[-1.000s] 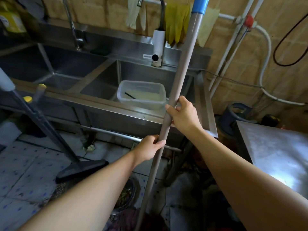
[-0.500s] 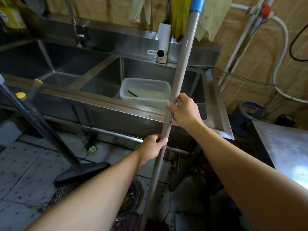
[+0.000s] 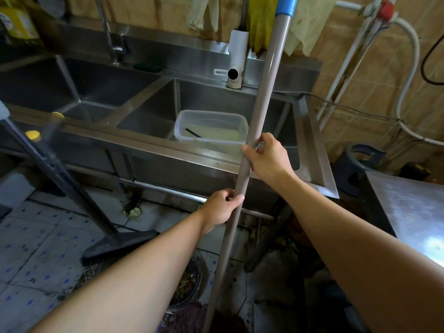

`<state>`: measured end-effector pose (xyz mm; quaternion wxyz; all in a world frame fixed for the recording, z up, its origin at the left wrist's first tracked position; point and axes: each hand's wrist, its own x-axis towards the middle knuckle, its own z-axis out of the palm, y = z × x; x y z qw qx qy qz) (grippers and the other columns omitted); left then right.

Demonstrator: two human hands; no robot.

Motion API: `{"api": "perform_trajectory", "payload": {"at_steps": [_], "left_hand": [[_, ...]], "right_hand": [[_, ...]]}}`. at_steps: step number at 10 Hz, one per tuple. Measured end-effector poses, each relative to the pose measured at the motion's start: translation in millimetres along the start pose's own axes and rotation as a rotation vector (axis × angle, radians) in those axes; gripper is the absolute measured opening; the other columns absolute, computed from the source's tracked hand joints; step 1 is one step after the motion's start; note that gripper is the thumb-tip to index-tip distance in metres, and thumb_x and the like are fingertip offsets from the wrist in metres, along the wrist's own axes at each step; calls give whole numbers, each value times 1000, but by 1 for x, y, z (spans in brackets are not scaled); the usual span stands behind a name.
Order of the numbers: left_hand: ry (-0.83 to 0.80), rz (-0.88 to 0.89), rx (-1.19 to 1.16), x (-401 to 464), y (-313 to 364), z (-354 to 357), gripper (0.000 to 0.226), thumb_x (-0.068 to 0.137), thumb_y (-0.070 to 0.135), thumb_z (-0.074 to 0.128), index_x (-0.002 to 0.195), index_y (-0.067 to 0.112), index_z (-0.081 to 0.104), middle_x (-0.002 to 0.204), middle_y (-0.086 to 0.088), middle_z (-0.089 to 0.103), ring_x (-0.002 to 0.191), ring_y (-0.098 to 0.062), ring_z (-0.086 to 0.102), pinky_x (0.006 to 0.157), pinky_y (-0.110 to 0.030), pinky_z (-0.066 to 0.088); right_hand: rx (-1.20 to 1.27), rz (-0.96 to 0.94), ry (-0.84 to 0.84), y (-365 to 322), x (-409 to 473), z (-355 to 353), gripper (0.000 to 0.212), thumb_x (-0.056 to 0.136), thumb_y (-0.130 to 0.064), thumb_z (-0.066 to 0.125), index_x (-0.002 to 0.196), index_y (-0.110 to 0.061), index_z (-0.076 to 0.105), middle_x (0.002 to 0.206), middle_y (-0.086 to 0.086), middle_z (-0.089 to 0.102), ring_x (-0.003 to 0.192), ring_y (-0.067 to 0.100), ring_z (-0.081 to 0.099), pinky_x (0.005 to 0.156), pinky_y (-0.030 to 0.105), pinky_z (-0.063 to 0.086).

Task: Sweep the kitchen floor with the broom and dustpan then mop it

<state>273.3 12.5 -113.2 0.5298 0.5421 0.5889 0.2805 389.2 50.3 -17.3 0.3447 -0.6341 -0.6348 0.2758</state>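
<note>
— Steel sink (image 3: 149, 143) along the tiled wall, and everything crowds round it. See the mop handle (image 3: 260, 111) standing nearly upright just in front of its right basin?

— I do. Both hands are on it. The right hand (image 3: 269, 159) wraps the pole level with the sink's front rim, fingers curled round; the left hand (image 3: 222, 207) grips lower, below the rim, thumb over the top.

— And the mop head (image 3: 192, 318)?

— Down on the floor (image 3: 31, 248) in front of the sink, only partly in view, so I can't say how wet it is. The broom (image 3: 72, 186) leans to the left of the sink, its head resting on the tiles.

— What worries you?

— That drain strainer (image 3: 189, 282) full of scraps, on the floor just before the sink beside the mop head. One careless stroke, I reckon, would drag the strands through it and smear the scraps about.

— And up top?

— The pole's blue end sits close to the yellow gloves (image 3: 259, 20) hanging above the sink. A swing could knock them down, or clip the plastic container (image 3: 211, 129) in the right basin.
</note>
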Motion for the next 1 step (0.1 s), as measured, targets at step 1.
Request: {"api": "perform_trajectory", "payload": {"at_steps": [1], "left_hand": [[6,-11,28,-4,3,-2,32,95,39,50,118,17,56,100,0,60,85,-11,55,60,-20,41]], "right_hand": [[-13,21,-44,-2,-4,-5,38,94,-35,57,123,-13,45,103,2,58,70,7,57,54,13,41]]}}
